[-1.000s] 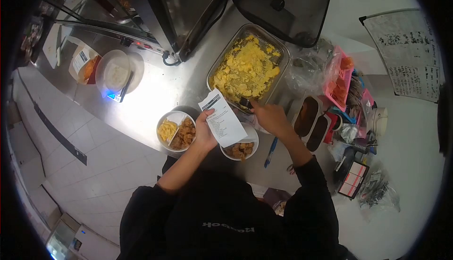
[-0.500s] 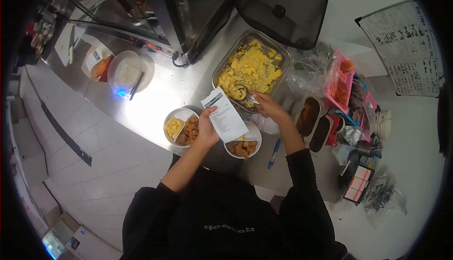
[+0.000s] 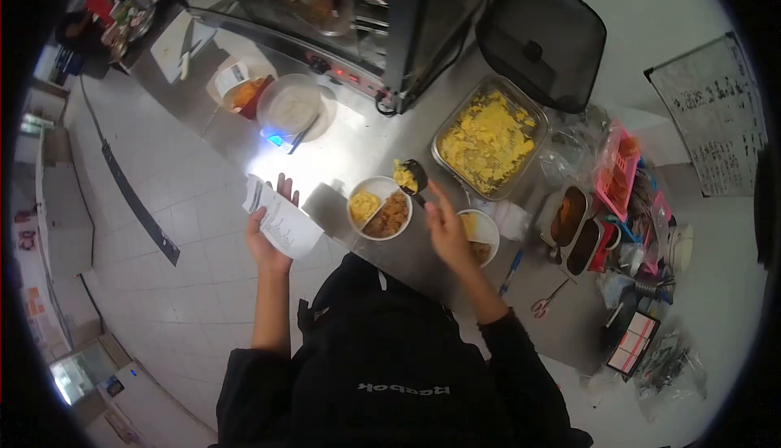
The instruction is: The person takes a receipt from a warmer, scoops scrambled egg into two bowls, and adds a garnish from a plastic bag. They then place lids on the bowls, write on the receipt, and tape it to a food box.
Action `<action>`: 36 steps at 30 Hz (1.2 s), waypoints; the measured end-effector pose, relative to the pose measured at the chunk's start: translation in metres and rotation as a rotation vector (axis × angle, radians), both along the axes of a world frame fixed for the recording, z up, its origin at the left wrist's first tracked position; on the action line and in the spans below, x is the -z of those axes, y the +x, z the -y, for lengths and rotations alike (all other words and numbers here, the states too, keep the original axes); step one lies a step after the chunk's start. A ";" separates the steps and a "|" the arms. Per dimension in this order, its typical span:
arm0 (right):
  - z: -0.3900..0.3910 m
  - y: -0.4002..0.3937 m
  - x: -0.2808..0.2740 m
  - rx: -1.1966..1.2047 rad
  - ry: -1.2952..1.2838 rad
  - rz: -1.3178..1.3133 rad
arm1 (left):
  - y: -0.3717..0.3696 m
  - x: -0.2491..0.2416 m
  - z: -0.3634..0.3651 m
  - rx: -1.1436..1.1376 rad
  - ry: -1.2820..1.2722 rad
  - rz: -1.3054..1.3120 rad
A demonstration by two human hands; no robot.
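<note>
Ladle [image 3: 416,176] holding yellow egg [image 3: 403,176] is at the one o'clock edge of the round divided bowl [image 3: 380,208], which has pale yellow food on its left side and brown pieces on its right. The right hand [image 3: 446,228] has its grip closed around the handle. A second bowl [image 3: 488,228], partly hidden by that hand, sits at three to four o'clock from the first; the egg tray [image 3: 439,155] is at two o'clock. At nine o'clock, the left hand [image 3: 268,245] grips a printed paper [image 3: 286,224], thumb in front. Scissors [image 3: 549,300] lie on the counter [image 3: 407,273] at four o'clock.
</note>
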State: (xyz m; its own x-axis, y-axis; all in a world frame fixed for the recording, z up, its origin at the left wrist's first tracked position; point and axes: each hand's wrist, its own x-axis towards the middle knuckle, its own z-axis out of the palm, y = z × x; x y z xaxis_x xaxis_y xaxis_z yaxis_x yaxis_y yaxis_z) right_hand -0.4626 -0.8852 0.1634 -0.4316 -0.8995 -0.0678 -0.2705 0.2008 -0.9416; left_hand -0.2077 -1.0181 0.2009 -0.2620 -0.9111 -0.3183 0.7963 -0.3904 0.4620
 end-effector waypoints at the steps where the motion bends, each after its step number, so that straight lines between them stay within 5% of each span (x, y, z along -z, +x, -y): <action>1: 0.002 0.019 0.003 0.021 -0.052 -0.191 | 0.014 0.000 0.000 -0.043 0.002 -0.009; 4: 0.005 0.051 0.014 -0.286 0.255 -0.745 | 0.040 -0.004 -0.006 -0.098 0.030 -0.010; 21: -0.009 0.064 0.046 -0.046 -0.060 -0.451 | 0.066 0.007 -0.005 0.017 0.113 -0.058; 24: -0.014 0.044 0.037 0.152 -0.010 0.442 | 0.043 0.000 -0.006 0.096 0.114 0.071; 27: -0.019 0.004 0.002 0.348 -0.087 0.801 | 0.009 -0.013 -0.015 0.221 0.095 0.245; 31: -0.032 -0.081 0.016 0.433 -0.076 0.425 | -0.059 -0.019 -0.029 0.431 0.085 0.289; 35: -0.056 -0.195 0.010 0.344 -0.056 -0.551 | -0.152 -0.057 -0.048 0.594 0.089 0.201; 36: -0.060 -0.222 -0.003 0.535 -0.169 -0.474 | -0.177 -0.066 -0.053 0.613 0.077 0.188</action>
State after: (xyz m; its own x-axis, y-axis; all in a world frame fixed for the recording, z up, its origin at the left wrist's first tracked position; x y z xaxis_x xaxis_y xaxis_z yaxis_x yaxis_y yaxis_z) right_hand -0.6846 -0.8257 0.1661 -0.7630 -0.5395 0.3561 -0.5623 0.2821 -0.7773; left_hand -0.3844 -0.9649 0.2669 -0.6611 -0.5868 -0.4676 0.3270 -0.7862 0.5244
